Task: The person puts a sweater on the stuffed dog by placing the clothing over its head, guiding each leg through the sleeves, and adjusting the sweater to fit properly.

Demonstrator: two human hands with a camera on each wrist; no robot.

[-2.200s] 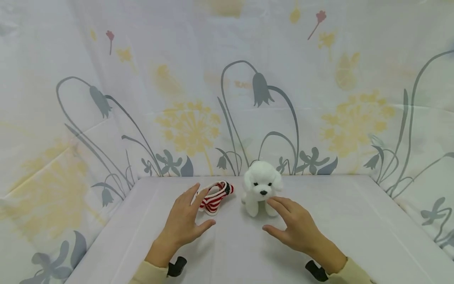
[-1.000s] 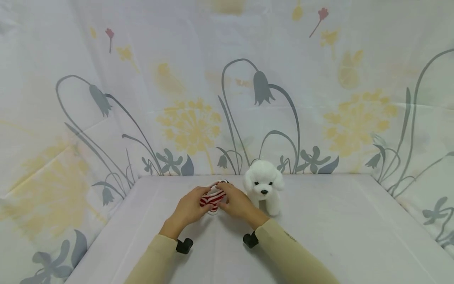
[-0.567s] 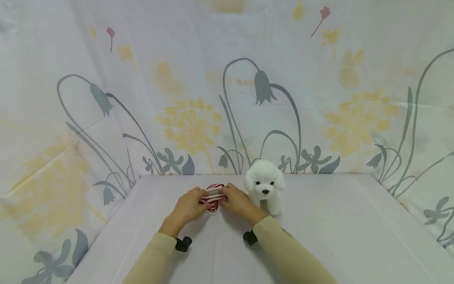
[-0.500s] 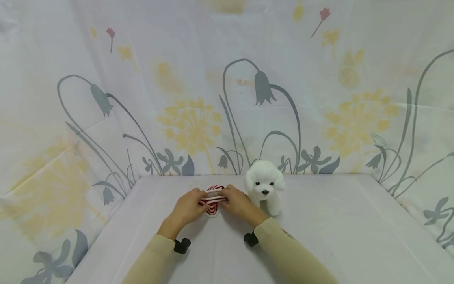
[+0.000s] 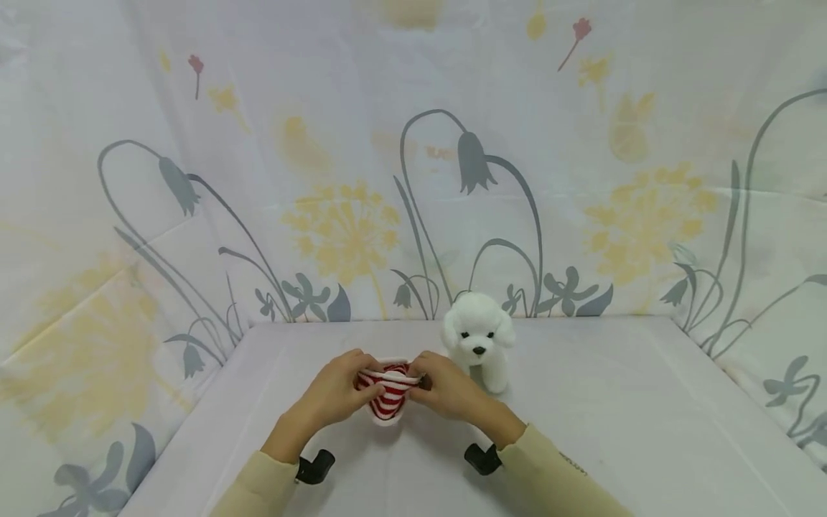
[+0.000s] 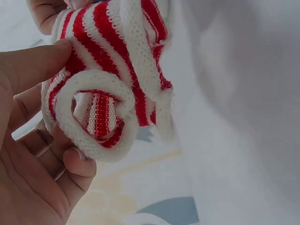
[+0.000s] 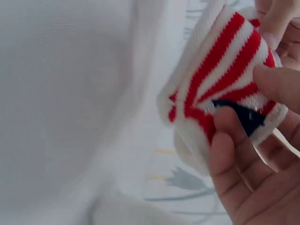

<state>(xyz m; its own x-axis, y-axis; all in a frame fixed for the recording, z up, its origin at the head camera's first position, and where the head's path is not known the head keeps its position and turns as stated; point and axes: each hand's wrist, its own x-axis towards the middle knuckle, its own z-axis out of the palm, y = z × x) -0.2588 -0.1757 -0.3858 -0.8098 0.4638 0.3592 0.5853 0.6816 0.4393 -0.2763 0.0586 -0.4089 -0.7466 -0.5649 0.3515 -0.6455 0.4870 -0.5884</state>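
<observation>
Both hands hold a small knitted sweater [image 5: 388,406] with red and white stripes, raised just in front of where it lay. My left hand [image 5: 331,391] pinches its left side between thumb and fingers; my right hand [image 5: 452,388] pinches the right side. In the left wrist view the sweater [image 6: 101,21] shows a white ribbed cuff [image 6: 96,149] round an opening, beside the fingers. A navy patch [image 7: 246,117] appears near the right fingertips in the right wrist view. Behind the right hand sits a white plush dog [image 5: 477,323], facing forward.
A white-covered table [image 5: 581,431] lies under the hands. Behind it hangs a pale cloth [image 5: 362,93] printed with grey and yellow flowers. Black camera mounts [image 5: 316,467] sit below the wrists.
Both hands came in from apart and took hold of the sweater, the right one moving left from near the dog. The sweater has since come toward me and tipped. The dog has stayed put.
</observation>
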